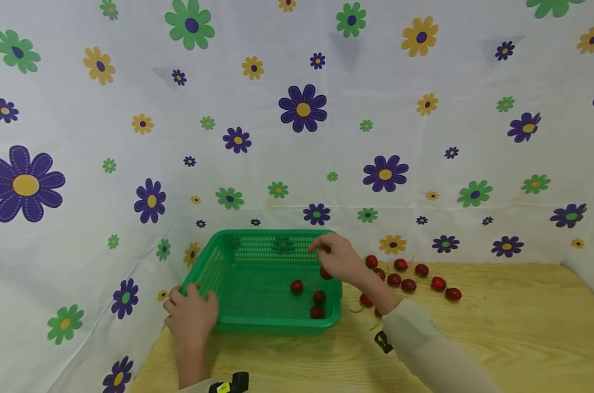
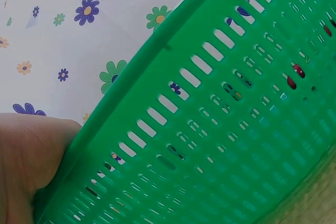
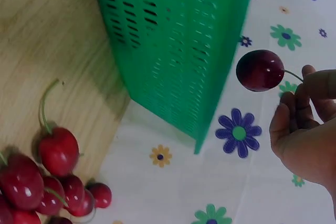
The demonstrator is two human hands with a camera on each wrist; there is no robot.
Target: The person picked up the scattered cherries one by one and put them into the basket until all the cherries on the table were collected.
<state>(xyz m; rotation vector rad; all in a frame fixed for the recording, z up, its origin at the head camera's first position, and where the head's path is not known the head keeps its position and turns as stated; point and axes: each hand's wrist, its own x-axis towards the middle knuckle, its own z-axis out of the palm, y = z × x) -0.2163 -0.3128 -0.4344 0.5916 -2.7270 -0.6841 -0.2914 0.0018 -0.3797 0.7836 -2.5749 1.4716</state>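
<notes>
Right hand (image 1: 342, 258): pinching a cherry (image 3: 260, 70) by its stem (image 3: 293, 74) (best lowered gently, then released)
Left hand (image 1: 191, 315): gripping the basket (image 1: 277, 322), best kept steady

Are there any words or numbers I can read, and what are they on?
None can be read.
Yellow label on the black left-wrist device: dark marks, too small and blurred.
Black right-wrist device: a yellowish mark, too blurred.
No writing shows on the green basket, cherries or flowered cloth.

The left hand (image 2: 34, 153) touched the rim of a slotted green basket (image 2: 152, 66); red cherries (image 2: 298, 70) showed through, with flowered cloth (image 2: 126, 3) beyond.
</notes>
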